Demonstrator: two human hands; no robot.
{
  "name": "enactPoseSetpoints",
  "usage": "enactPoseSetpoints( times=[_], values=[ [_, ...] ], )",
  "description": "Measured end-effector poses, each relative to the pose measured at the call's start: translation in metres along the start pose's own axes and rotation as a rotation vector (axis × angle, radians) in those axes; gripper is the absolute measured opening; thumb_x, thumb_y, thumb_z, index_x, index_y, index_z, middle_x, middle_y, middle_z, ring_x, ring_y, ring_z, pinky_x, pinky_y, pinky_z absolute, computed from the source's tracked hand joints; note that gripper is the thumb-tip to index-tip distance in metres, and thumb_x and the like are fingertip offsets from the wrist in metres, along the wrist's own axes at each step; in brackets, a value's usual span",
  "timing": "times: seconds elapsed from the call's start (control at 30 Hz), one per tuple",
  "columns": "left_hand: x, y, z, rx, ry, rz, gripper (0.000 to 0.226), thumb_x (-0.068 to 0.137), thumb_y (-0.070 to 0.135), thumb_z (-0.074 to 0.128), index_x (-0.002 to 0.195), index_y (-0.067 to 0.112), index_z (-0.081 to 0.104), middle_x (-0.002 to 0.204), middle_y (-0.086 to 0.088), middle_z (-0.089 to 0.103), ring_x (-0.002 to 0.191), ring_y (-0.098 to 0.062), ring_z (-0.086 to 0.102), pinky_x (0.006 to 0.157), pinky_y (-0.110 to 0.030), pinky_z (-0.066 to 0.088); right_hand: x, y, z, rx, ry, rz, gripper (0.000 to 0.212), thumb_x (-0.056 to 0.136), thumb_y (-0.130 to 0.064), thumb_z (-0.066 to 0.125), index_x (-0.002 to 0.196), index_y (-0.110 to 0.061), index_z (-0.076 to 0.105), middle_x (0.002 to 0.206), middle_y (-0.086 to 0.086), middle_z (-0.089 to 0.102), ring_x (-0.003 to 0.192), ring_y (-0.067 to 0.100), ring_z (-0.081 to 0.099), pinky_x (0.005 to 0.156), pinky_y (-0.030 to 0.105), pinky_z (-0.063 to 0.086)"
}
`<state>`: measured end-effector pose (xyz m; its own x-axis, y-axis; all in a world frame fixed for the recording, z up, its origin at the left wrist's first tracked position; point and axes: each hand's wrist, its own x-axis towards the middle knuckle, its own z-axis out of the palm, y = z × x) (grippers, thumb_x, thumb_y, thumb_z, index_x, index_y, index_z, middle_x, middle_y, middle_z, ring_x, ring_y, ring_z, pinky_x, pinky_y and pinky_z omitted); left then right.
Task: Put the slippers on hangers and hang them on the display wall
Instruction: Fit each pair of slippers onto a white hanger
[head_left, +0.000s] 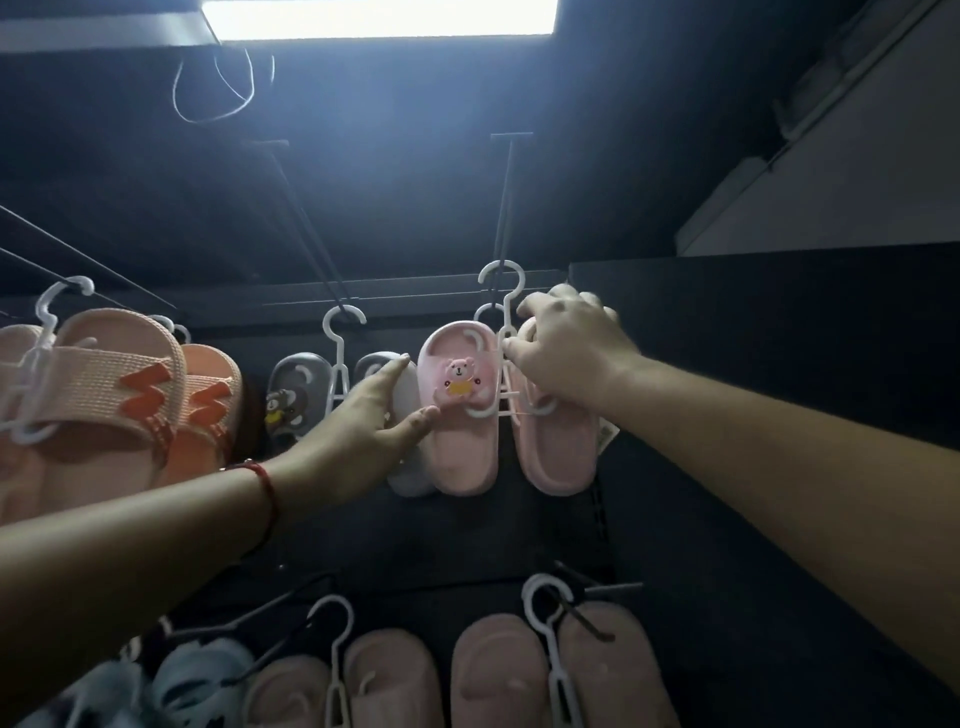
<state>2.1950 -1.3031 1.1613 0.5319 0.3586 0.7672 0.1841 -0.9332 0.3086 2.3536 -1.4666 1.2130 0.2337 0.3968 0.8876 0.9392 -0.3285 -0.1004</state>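
**Pink pair nearly on its peg, but the hook is not clearly home**

The dark display wall (675, 519) sits under a bright ceiling light (379, 18), so most of the board is in shadow and the pegs show only as thin black rods.

Far left, an orange pair (130, 395) hangs on its white hanger, cut off by the frame edge. Next to it a grey pair (298, 389) hangs on another hanger; its right slipper is largely covered by the left hand (374, 421). That hand is open, fingers straight, pressed against the side of the left slipper of the pink pair (460, 410), the one with the bear.

The pink pair sits on a white hanger (501, 291) whose hook reaches up to a peg (506, 208). The right hand (566, 353) is curled round the hanger's stem and covers the toe of the right slipper.

Risks, as I judge them: if the hook is only beside the peg and the right hand lets go, the pair drops. The left hand's sideways push could knock the grey pair, or twist a pink slipper off its loop.

Hard to tell: whether the hook is truly over the peg, as a second hook shows just behind it. Bottom row pairs (498, 670) are dim and cropped.
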Motion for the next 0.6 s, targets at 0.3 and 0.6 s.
enactPoseSetpoints(
  times=[0.3,0.6],
  values=[
    [-0.159,-0.033,-0.048,0.166,-0.222,0.019,0.083,0.083,0.078,0.050,0.155,0.046,0.024,0.162,0.016,0.026,0.145,0.001,0.027,0.121,-0.025,0.024,-0.169,-0.082,0.003,0.002,-0.291,-0.353,0.048,0.090,-0.047,0.054,0.134,-0.028,0.057,0.132,-0.006,0.056,0.128,0.018,0.045,0.115,0.036,0.027],
    [-0.376,-0.112,-0.069,0.422,-0.307,0.073,0.076,0.090,0.074,0.027,0.157,0.039,0.028,0.168,0.000,0.017,0.152,-0.018,0.021,0.115,-0.031,0.022,-0.382,-0.195,0.087,0.162,-0.777,-0.218,0.053,0.098,-0.045,0.050,0.148,-0.034,0.039,0.150,-0.013,0.037,0.143,0.009,0.026,0.124,0.034,0.003]
  ],
)
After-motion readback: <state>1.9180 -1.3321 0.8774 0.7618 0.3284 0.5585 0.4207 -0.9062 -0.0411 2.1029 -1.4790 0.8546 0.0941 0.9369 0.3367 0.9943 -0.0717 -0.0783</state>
